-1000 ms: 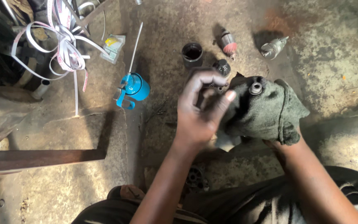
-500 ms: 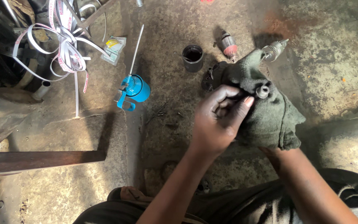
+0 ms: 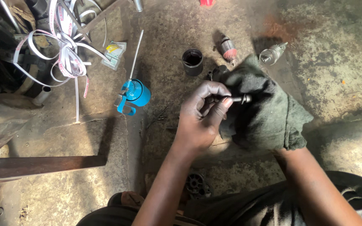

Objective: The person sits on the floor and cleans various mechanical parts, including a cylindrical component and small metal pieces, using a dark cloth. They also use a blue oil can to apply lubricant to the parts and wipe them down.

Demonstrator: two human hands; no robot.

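Cloth (image 3: 269, 113), dark green and draped over the right hand (image 3: 288, 144), which is hidden beneath it so its grip cannot be told, is the biggest thing in play above the concrete floor (image 3: 336, 75). Wiping would go best with the cloth bunched firmly around the part while it is turned slowly. The left hand (image 3: 202, 115) is closed, pinching a small metal shaft (image 3: 241, 99) by one end, its other end touching the cloth's near edge.
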